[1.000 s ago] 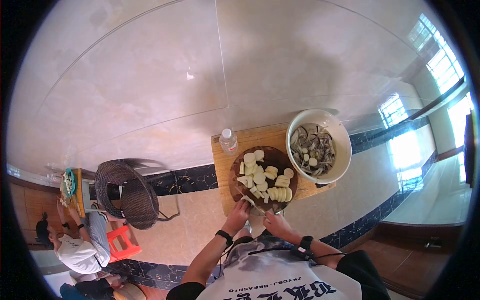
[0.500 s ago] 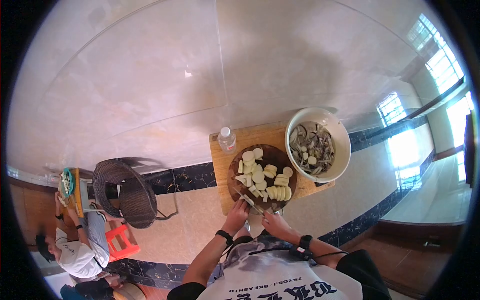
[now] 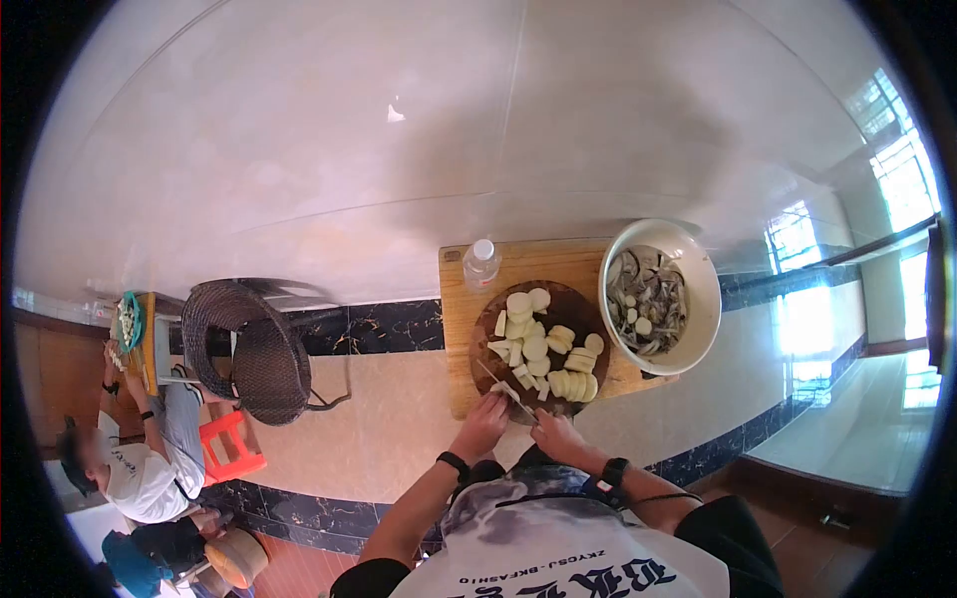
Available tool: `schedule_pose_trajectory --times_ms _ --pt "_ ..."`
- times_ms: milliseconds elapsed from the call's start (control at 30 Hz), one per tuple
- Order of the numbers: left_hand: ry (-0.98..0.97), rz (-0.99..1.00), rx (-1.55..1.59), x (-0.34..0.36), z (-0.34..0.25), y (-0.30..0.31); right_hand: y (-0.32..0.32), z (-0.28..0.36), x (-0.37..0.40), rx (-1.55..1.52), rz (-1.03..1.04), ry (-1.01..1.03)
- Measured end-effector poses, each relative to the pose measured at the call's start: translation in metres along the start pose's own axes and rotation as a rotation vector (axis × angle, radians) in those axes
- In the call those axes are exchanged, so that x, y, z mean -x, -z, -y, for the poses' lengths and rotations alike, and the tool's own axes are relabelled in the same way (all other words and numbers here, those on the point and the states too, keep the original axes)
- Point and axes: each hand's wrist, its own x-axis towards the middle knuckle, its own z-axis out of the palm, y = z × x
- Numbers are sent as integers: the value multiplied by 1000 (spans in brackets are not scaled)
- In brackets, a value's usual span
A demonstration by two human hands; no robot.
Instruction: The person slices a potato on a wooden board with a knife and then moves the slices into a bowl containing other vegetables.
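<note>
My right hand (image 3: 558,439) is closed around the handle of a knife (image 3: 521,405), whose blade slants up and left over the near edge of a round wooden cutting board (image 3: 558,293). My left hand (image 3: 484,425) has its fingers bent together against a small pale vegetable piece (image 3: 506,390) beside the blade. The piece is mostly covered by the fingers and the knife. On the board lie several thick pale vegetable slices (image 3: 535,348), some stacked in leaning rows at the right.
The board rests on a wooden table (image 3: 459,339). A clear bottle (image 3: 481,267) stands at its back left. A white basin (image 3: 710,309) at the right holds sliced purple-white pieces. Farther left are a wicker chair (image 3: 271,374), a red stool (image 3: 229,448) and a seated person (image 3: 150,478) handling food.
My view has turned slightly left, so the table, board and basin appear farther right. Both hands stay at the board's near edge with the knife in the right one.
</note>
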Motion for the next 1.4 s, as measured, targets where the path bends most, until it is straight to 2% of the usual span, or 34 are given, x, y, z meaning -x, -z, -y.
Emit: schedule_pose_trajectory --times_ms 33,167,300,500,900,1400 --pt "14 33 -5 0 0 0 0 0 -1 -3 5 1" --pt "-24 -51 -27 -2 -3 3 6 6 0 26 1 45" --pt "-52 -55 -23 -3 0 6 11 11 4 66 -63 189" --pt "-73 -61 -49 -10 0 8 14 0 8 -62 -94 21" --pt "-46 -32 -93 -7 -7 14 3 1 14 -40 -136 80" --pt "-20 -21 -137 -5 -10 7 7 4 24 -51 -80 98"
